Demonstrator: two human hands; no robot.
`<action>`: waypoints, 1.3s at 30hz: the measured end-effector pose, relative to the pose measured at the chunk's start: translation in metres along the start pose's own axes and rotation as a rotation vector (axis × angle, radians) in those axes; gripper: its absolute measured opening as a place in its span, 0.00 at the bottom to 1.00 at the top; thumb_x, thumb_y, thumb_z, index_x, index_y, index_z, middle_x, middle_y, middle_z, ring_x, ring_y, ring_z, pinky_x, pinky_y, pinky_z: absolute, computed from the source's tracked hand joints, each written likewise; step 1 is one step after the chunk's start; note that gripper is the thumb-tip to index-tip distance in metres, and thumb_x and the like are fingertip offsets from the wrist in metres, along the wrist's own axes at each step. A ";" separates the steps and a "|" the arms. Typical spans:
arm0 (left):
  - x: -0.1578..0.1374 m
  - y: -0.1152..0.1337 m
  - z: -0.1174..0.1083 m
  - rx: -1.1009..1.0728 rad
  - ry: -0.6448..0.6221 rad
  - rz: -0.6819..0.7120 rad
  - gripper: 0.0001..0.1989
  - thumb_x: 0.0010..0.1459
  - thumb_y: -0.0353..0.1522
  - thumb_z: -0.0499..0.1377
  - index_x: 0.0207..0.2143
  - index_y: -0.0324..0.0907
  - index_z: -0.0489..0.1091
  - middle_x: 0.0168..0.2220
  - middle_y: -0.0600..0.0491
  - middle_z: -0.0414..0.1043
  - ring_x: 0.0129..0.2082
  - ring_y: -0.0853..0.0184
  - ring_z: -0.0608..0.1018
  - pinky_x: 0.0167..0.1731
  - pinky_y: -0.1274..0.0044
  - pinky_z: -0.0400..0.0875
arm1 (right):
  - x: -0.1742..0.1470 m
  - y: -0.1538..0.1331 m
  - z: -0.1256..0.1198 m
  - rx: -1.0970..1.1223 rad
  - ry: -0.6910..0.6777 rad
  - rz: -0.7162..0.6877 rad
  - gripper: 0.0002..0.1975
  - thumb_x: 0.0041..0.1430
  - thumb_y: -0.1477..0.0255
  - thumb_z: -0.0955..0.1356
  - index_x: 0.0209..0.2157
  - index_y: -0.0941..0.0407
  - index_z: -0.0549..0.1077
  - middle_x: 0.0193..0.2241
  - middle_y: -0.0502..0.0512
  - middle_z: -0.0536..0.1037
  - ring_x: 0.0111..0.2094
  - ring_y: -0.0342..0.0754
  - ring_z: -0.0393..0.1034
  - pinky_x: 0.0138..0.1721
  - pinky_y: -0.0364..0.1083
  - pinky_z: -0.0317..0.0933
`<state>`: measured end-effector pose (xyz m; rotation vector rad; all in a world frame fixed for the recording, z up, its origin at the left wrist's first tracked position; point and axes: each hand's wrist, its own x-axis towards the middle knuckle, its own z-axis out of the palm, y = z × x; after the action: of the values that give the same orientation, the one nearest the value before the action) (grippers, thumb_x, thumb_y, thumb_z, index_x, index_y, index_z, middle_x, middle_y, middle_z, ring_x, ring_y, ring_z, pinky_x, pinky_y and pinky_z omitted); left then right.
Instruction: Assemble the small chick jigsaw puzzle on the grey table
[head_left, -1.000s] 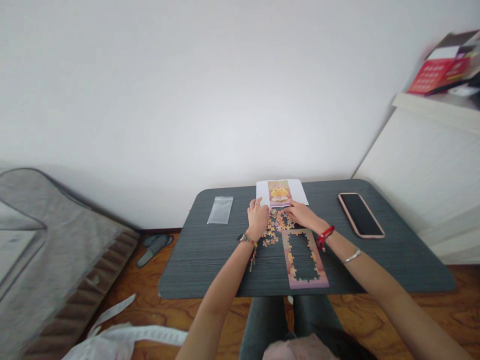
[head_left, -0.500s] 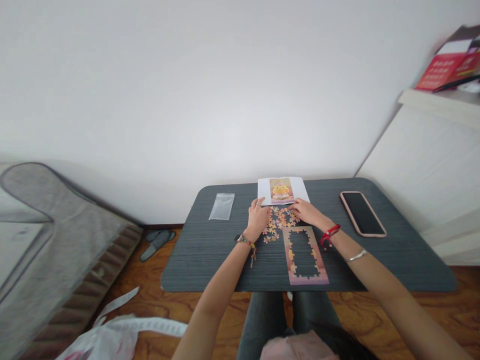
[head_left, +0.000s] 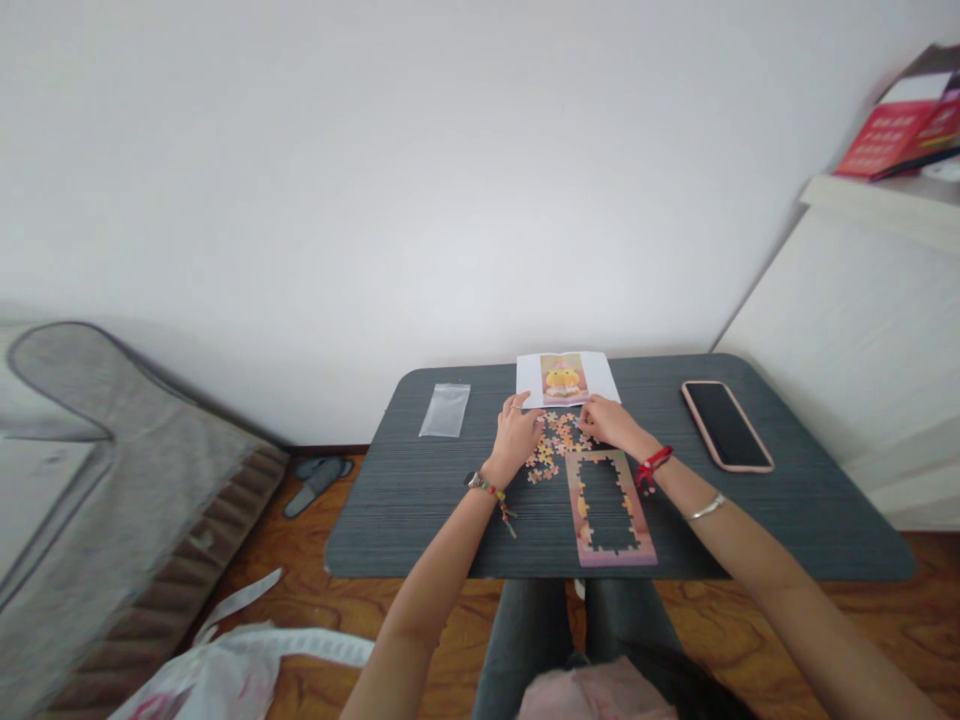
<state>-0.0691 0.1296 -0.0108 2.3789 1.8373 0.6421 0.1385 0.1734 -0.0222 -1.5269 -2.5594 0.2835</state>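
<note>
Right hand [head_left: 609, 422] has edged from left hand [head_left: 516, 437] among puzzle pieces [head_left: 545, 453], grips unclear, red box's [head_left: 883, 138] lettering unreadable.

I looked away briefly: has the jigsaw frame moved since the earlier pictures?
No: the jigsaw frame keeps the same place by the near edge of the tabletop.

The left hand [head_left: 516, 437] and right hand [head_left: 609, 424] rest at either side of a scatter of loose puzzle pieces [head_left: 553, 448]; whether the fingers pinch any is too small to tell. Nearer on the dark desk [head_left: 420, 505] lies a puzzle frame [head_left: 616, 559]. Beyond the pieces is a sheet with a yellow figure [head_left: 564, 379], with a clear bag [head_left: 445, 411] to the left and a phone [head_left: 727, 426] to the right. Slippers [head_left: 322, 485] lie on the floor [head_left: 330, 592], far left of the desk.
</note>
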 end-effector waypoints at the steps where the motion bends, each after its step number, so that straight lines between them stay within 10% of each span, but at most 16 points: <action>1: 0.000 0.001 0.000 -0.001 -0.011 0.002 0.09 0.54 0.30 0.56 0.38 0.45 0.73 0.54 0.47 0.58 0.55 0.57 0.59 0.51 0.65 0.62 | 0.001 0.000 0.000 0.003 -0.005 -0.011 0.06 0.53 0.71 0.66 0.29 0.58 0.73 0.33 0.56 0.73 0.32 0.45 0.68 0.33 0.41 0.58; 24: 0.012 0.034 -0.002 -0.343 -0.057 0.101 0.04 0.52 0.30 0.60 0.29 0.42 0.75 0.48 0.47 0.69 0.51 0.60 0.68 0.52 0.67 0.61 | -0.021 -0.012 -0.039 -0.108 0.134 -0.522 0.09 0.59 0.69 0.62 0.32 0.60 0.70 0.34 0.59 0.70 0.37 0.50 0.67 0.40 0.50 0.61; 39: 0.010 0.056 -0.005 -0.756 0.162 -0.235 0.06 0.54 0.31 0.57 0.29 0.41 0.74 0.42 0.50 0.71 0.45 0.65 0.72 0.50 0.70 0.63 | -0.035 -0.026 -0.034 0.199 0.508 -0.200 0.12 0.59 0.64 0.63 0.39 0.55 0.71 0.35 0.58 0.71 0.39 0.51 0.66 0.41 0.49 0.61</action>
<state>-0.0182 0.1218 0.0132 1.6365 1.5015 1.2487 0.1406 0.1334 0.0155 -1.0908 -2.1804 0.1021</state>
